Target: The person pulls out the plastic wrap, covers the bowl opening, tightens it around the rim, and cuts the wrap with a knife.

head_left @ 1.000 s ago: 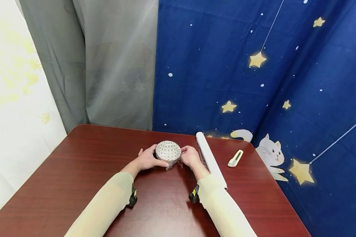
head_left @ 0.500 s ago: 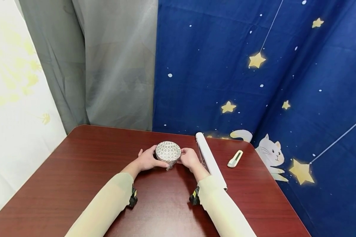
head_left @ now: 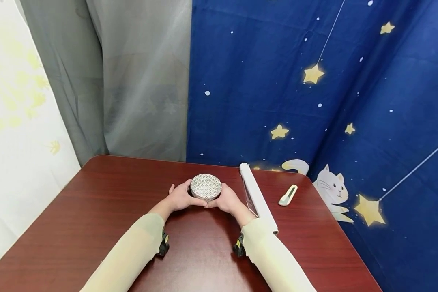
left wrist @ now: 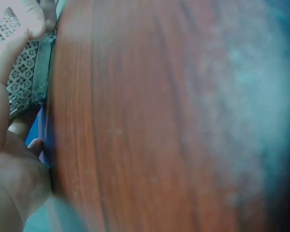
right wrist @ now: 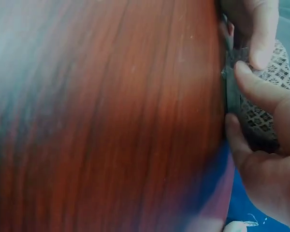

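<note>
A low round container (head_left: 206, 186) with a diamond-patterned top stands near the middle of the table, held between both hands. My left hand (head_left: 180, 197) grips its left side, thumb along the near edge. On the other side my right hand (head_left: 228, 199) holds the right edge, and the two thumbs nearly meet in front. In the left wrist view, the patterned surface (left wrist: 20, 79) sits above a grey-green band (left wrist: 41, 72). Crinkled clear film (right wrist: 241, 52) shows by the fingers in the right wrist view. The far side is hidden.
A long white roll (head_left: 259, 198) with clear film along its left side lies right of my right hand. Farther right is a pale box cutter (head_left: 288, 195). The reddish-brown table (head_left: 120, 202) ends at curtains (head_left: 149, 101) behind.
The right hand has come from the container's right edge round to its near side, its thumb now close to the left thumb. Film hanging at the front is no longer visible in the head view.
</note>
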Demonstrator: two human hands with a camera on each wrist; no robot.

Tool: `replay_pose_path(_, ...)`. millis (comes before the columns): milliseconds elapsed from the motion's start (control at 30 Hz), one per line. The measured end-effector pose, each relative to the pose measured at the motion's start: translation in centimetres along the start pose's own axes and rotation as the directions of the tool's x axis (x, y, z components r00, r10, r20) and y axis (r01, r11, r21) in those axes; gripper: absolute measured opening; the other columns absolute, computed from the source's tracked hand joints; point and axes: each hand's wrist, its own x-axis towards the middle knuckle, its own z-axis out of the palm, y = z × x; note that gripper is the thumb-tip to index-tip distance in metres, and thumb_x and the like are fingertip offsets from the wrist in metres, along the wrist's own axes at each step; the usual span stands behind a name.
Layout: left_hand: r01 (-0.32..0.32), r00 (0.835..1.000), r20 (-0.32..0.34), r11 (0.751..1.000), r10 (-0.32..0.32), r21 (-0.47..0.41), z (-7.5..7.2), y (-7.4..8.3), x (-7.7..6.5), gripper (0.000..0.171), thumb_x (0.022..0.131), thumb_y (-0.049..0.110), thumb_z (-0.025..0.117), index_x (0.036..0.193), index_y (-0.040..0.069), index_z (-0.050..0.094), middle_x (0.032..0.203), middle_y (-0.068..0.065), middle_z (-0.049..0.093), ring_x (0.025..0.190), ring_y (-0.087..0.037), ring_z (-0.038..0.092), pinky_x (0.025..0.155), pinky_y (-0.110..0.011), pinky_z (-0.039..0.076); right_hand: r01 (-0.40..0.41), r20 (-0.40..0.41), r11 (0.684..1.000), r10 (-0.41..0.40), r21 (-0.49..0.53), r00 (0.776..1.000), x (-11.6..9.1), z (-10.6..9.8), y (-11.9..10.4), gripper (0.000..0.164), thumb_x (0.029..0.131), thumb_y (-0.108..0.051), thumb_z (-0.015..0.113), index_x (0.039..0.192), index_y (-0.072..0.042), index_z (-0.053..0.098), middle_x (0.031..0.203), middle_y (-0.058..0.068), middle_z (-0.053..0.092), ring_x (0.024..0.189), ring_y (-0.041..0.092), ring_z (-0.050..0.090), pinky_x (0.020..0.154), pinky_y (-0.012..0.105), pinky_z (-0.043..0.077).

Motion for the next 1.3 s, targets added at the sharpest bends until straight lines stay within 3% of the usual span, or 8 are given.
replay_pose_path(167,0.003,1.0,0.002,1.0,-0.003,0.009,-0.3,1.1,-0.5,0.115,0.067,0.067,0.098,0.156,0.008,0.053,0.141,-0.014,0.075,0.139,-0.036,0.064,0.124,-0.078,0.004,-0.069,-0.125,0.987,0.051,-0.143,0.991,2.1,1.9,3.6,0.064,0.062,-0.024,0.105,0.116,-0.007,0.075,0.108,0.007,0.082,0.102,0.025,0.075,0.098,0.045,0.061)
replay_pose_path(333,0.04,0.999,0.015,0.999,-0.04,-0.016,-0.6,2.4,-1.4,0.115,0.067,0.062,0.099,0.157,0.006,0.053,0.143,-0.016,0.074,0.141,-0.039,0.062,0.128,-0.074,0.003,-0.086,-0.131,0.981,0.063,-0.174,0.989,2.0,1.8,4.1,0.042,0.069,-0.026,0.102,0.102,-0.01,0.082,0.097,0.005,0.083,0.09,0.022,0.073,0.088,0.042,0.062)
replay_pose_path(433,0.026,1.0,0.001,1.0,-0.026,0.004,-0.3,2.3,-1.4,0.116,0.066,0.064,0.099,0.156,0.006,0.053,0.142,-0.016,0.074,0.14,-0.039,0.063,0.127,-0.073,0.005,-0.104,-0.109,0.989,0.093,-0.102,0.99,0.9,0.9,2.6,0.02,0.074,-0.014,0.092,0.089,-0.007,0.081,0.082,0.006,0.078,0.076,0.02,0.064,0.075,0.037,0.06)
replay_pose_path(500,0.029,1.0,0.002,0.999,-0.029,0.017,-0.2,2.2,-1.4,0.117,0.066,0.065,0.099,0.156,0.006,0.053,0.143,-0.015,0.073,0.14,-0.039,0.063,0.127,-0.073,0.006,-0.124,-0.059,0.99,0.128,0.071,0.99,0.0,0.2,1.3,0.011,0.08,-0.004,0.082,0.09,-0.001,0.08,0.08,0.008,0.076,0.074,0.017,0.065,0.075,0.035,0.062)
replay_pose_path(700,0.068,0.998,0.016,0.997,-0.068,0.021,-0.3,2.1,-1.0,0.113,0.07,0.057,0.1,0.158,0.008,0.05,0.148,-0.015,0.071,0.145,-0.036,0.06,0.13,-0.071,0.0,-0.279,0.144,0.799,0.239,0.533,0.96,-1.4,-1.6,-1.5,0.034,0.1,0.01,0.048,0.125,0.018,0.071,0.107,0.028,0.08,0.089,0.019,0.077,0.093,0.043,0.067)
replay_pose_path(1033,0.073,0.997,0.019,0.996,-0.074,0.042,-0.4,2.7,-1.6,0.109,0.073,0.053,0.099,0.158,0.007,0.05,0.15,-0.016,0.07,0.148,-0.036,0.058,0.131,-0.071,0.0,-0.308,0.046,0.736,0.354,0.603,0.934,-1.3,-1.3,-1.3,0.023,0.101,0.01,0.055,0.115,0.018,0.072,0.077,0.009,0.073,0.069,0.011,0.072,0.076,0.031,0.068)
replay_pose_path(1133,0.067,0.997,0.022,0.997,-0.068,0.041,-0.5,2.8,-1.6,0.105,0.073,0.052,0.099,0.156,0.007,0.052,0.149,-0.014,0.071,0.149,-0.036,0.057,0.131,-0.071,0.0,-0.308,0.075,0.749,0.329,0.587,0.941,-1.5,-1.4,-1.3,0.02,0.095,0.013,0.061,0.112,0.017,0.072,0.078,0.008,0.073,0.07,0.012,0.072,0.075,0.03,0.068)
replay_pose_path(1300,0.053,0.998,0.022,0.998,-0.054,0.032,-0.5,2.8,-1.5,0.101,0.075,0.048,0.099,0.156,0.008,0.054,0.145,-0.014,0.074,0.148,-0.037,0.058,0.13,-0.073,0.0,-0.264,0.145,0.858,0.222,0.44,0.964,-2.0,-1.0,-2.1,0.032,0.077,0.01,0.079,0.108,0.009,0.071,0.082,0.002,0.07,0.069,0.012,0.067,0.068,0.024,0.06)
